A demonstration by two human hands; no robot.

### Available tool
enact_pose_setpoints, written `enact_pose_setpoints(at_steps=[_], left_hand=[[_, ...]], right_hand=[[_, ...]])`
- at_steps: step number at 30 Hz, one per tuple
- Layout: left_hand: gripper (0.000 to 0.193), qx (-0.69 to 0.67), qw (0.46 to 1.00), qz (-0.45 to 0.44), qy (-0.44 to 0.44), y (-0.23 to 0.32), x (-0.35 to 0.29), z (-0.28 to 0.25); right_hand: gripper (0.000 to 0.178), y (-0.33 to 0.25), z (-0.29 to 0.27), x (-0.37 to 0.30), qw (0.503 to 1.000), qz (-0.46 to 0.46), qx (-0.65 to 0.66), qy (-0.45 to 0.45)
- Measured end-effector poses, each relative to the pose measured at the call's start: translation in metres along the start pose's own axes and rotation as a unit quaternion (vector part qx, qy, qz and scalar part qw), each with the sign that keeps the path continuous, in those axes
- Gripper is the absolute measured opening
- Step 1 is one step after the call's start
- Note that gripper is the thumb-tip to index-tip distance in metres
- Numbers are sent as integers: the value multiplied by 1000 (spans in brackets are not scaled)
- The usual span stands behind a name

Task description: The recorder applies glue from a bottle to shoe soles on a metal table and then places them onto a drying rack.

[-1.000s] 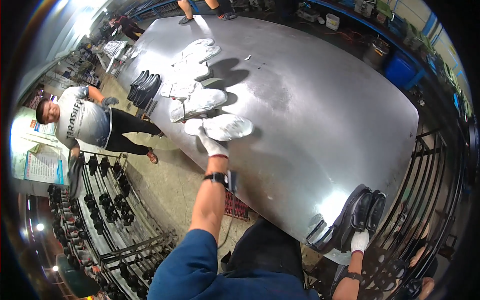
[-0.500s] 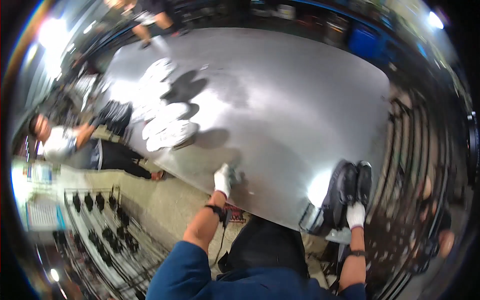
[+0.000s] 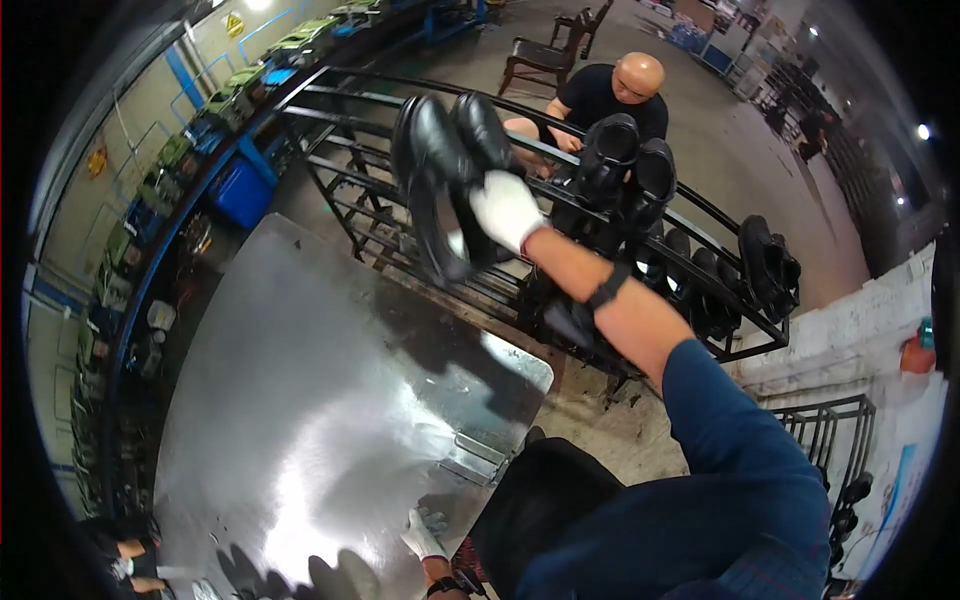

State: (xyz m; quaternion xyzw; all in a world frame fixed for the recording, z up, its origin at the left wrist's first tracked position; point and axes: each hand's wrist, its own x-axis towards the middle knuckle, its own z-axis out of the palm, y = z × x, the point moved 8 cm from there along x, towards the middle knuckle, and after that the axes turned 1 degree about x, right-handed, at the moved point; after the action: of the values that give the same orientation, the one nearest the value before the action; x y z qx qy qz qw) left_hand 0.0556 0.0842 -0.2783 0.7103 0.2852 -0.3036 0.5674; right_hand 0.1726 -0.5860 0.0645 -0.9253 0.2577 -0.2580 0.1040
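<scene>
My right hand (image 3: 507,211), in a white knit glove, is closed on black leather shoes (image 3: 432,150) above the top of a black metal rack (image 3: 340,97). One shoe hangs lower with its opening towards me; the fingers are partly hidden behind the shoes. Down by the near edge of the metal-topped table (image 3: 240,400), my left hand (image 3: 425,534) is open, also in a white glove, fingers apart over the surface. More black shoes (image 3: 608,160) stand along the rack, to the right of my right hand.
Beyond the rack sits a person in black (image 3: 625,95), close to the shoes. A wooden chair (image 3: 545,60) is farther back. A blue bin (image 3: 243,192) stands past the table's far side. Another rack (image 3: 830,430) is at the right, by a white wall.
The view has swung to the right, towards the rack. My right hand now holds black shoes up over the rack. My left hand stays by the table's near edge.
</scene>
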Motion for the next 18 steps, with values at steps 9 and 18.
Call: enact_pose_setpoints(at_steps=[9,18], left_hand=[[33,-63,997,-13,42,-4,0,4],[34,-40,998,-19,47,-16,9,0]], right_hand=[[32,199,-20,154,952,251,-50,-167],[56,117,-132,56,983,166,-75,18]])
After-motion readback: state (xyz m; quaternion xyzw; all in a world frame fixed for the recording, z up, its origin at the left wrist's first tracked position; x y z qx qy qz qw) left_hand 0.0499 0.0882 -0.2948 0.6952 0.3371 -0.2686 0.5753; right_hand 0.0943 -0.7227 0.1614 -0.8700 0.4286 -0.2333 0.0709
